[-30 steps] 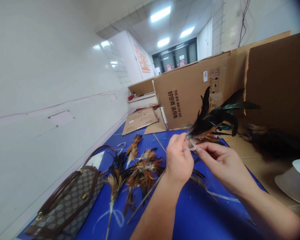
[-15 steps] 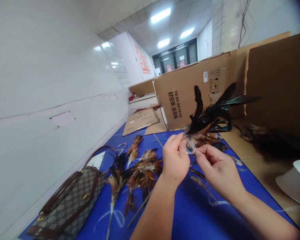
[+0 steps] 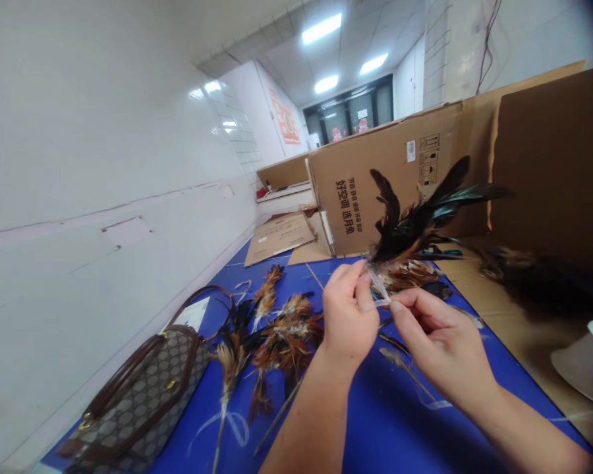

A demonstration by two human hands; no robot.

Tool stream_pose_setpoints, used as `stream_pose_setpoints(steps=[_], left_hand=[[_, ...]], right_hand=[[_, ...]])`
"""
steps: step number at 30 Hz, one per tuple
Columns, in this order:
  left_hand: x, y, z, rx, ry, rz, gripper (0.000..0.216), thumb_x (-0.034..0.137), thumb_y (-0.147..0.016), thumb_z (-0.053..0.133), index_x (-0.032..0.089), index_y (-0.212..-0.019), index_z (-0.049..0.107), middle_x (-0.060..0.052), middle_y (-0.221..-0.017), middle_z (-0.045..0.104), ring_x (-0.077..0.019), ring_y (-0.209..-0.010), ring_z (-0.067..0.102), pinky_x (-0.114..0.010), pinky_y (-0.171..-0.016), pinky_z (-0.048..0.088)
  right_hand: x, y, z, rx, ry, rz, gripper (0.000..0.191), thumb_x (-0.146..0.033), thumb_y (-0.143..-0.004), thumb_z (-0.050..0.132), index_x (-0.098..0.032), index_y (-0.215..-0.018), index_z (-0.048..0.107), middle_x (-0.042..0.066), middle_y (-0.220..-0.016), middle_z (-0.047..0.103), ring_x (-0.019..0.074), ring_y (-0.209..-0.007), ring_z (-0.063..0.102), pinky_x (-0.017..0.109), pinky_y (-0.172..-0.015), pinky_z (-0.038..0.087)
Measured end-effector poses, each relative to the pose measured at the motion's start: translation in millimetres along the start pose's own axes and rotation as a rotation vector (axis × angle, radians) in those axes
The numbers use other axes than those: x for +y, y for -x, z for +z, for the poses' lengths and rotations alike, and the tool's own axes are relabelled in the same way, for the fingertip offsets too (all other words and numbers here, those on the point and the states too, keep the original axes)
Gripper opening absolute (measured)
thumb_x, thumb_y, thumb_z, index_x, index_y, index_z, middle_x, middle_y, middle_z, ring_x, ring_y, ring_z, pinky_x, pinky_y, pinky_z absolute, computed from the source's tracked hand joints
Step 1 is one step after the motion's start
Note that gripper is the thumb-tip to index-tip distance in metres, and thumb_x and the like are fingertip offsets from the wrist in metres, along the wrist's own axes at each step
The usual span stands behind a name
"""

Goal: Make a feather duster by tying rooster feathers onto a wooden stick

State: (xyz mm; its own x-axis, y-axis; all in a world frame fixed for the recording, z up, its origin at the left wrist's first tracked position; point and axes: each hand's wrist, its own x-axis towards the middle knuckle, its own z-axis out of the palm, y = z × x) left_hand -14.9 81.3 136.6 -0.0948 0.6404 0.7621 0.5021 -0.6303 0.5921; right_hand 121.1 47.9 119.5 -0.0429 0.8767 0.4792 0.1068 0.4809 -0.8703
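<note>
My left hand (image 3: pixel 350 309) is closed around the base of a bunch of dark feathers (image 3: pixel 415 224), which fans out up and to the right with a green sheen. The part inside the fist is hidden. A clear ribbon strip (image 3: pixel 379 284) runs from the base of the bunch to my right hand (image 3: pixel 437 332). There the thumb and forefinger pinch it, and the strip forms a small triangle between the two hands. Brown feathers (image 3: pixel 408 273) lie on the table just behind the hands. Below my right hand is a loose feather on a stem (image 3: pixel 400 362).
A patterned handbag (image 3: pixel 151 395) stands at the left by the wall. Bundles of brown feathers (image 3: pixel 289 336) and a tied feather stick (image 3: pixel 227 372) lie on the blue table (image 3: pixel 370 428). Cardboard panels (image 3: pixel 385 184) stand behind; dark feathers (image 3: pixel 538 280) and a white conical object (image 3: pixel 586 362) are right.
My right hand has moved slightly right and down, drawing the ribbon strip tauter into a clearer triangle. The dark feathers have turned and spread a little in my left hand.
</note>
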Motion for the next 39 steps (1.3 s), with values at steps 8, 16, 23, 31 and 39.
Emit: stream_pose_setpoints(steps=[8, 16, 23, 31, 39], left_hand=[[1.0, 3.1, 4.3, 0.063, -0.143, 0.142, 0.028, 0.014, -0.099, 0.047, 0.016, -0.116, 0.069, -0.011, -0.102, 0.07, -0.021, -0.099, 0.066, -0.036, -0.091, 0.054], [-0.5, 5.1, 6.6, 0.025, -0.155, 0.152, 0.029, 0.014, -0.1, 0.046, 0.015, -0.12, 0.067, -0.012, -0.105, 0.07, -0.0215, -0.101, 0.066, -0.038, -0.093, 0.055], [-1.9, 4.7, 7.4, -0.003, -0.12, 0.115, 0.029, 0.014, -0.1, 0.046, 0.017, -0.12, 0.067, -0.011, -0.105, 0.07, -0.0219, -0.104, 0.065, -0.038, -0.094, 0.054], [5.6, 9.7, 9.3, -0.169, -0.041, 0.042, 0.024, 0.014, -0.097, 0.049, 0.017, -0.111, 0.068, -0.008, -0.092, 0.062, -0.0194, -0.085, 0.058, -0.032, -0.077, 0.05], [-9.6, -5.4, 0.3, -0.09, 0.237, -0.252, 0.019, 0.023, -0.095, 0.058, 0.017, -0.099, 0.075, -0.007, -0.086, 0.069, -0.0175, -0.079, 0.062, -0.03, -0.075, 0.048]], right_hand=[[1.1, -1.7, -0.3, 0.122, 0.045, 0.0, 0.019, -0.037, -0.088, 0.066, -0.021, -0.079, 0.066, -0.001, -0.061, 0.056, 0.0117, -0.05, 0.046, 0.024, -0.045, 0.038], [12.1, -3.7, 2.0, 0.228, 0.118, -0.103, 0.019, -0.035, -0.089, 0.068, -0.021, -0.096, 0.079, 0.004, -0.08, 0.076, 0.0157, -0.06, 0.063, 0.026, -0.054, 0.051], [16.3, -1.5, 2.9, 0.213, 0.108, -0.113, 0.021, -0.038, -0.088, 0.071, -0.024, -0.1, 0.083, 0.006, -0.101, 0.081, 0.0258, -0.087, 0.077, 0.037, -0.08, 0.064], [5.8, 1.9, 0.8, 0.202, 0.143, -0.179, 0.02, -0.035, -0.089, 0.07, -0.024, -0.1, 0.082, 0.006, -0.098, 0.081, 0.0243, -0.084, 0.077, 0.033, -0.077, 0.064], [24.5, -4.5, 7.0, 0.143, 0.124, -0.176, 0.024, -0.033, -0.095, 0.063, -0.018, -0.105, 0.079, 0.005, -0.088, 0.08, 0.0201, -0.075, 0.074, 0.026, -0.063, 0.058]])
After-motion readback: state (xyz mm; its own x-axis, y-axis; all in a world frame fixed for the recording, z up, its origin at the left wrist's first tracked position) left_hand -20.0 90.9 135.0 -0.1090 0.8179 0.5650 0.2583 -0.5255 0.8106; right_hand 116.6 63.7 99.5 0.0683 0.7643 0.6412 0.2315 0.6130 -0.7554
